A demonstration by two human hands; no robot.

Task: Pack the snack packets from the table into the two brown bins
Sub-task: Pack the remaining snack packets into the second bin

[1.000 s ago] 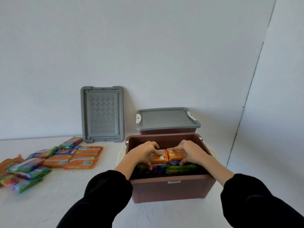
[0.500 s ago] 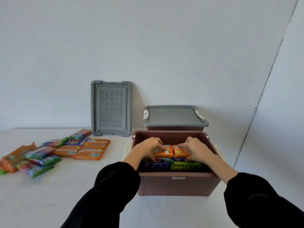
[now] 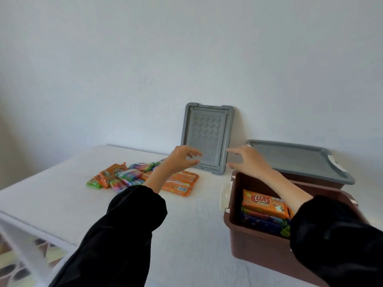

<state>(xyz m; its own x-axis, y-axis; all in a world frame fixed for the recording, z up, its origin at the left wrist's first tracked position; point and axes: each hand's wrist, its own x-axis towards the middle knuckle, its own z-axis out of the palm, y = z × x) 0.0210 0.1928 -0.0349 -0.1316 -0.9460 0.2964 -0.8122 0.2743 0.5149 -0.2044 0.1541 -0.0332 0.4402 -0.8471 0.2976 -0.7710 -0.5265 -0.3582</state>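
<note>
Packets (image 3: 132,176) sit heaped on the table (image 3: 62,193) near the open bin (image 3: 255,251), so left hand (image 3: 180,160) and right hand (image 3: 248,162), empty with fingers (image 3: 235,151) loosely spread, should scoop a flat stack.

One cam only, head-worn, wide-angle. Looks fwd & down over the white table (image 3: 186,235), facing the wall (image 3: 145,59), which fills the upper half of frame. Close in: left sleeve (image 3: 124,235) & right sleeve (image 3: 335,235) enter from the bottom edge. Open brown bin (image 3: 259,251) sits lower right, partly cut off. Aimed at an angle to the table: its far corner shows mid-left, snack packets (image 3: 124,175) just right of it.
</note>
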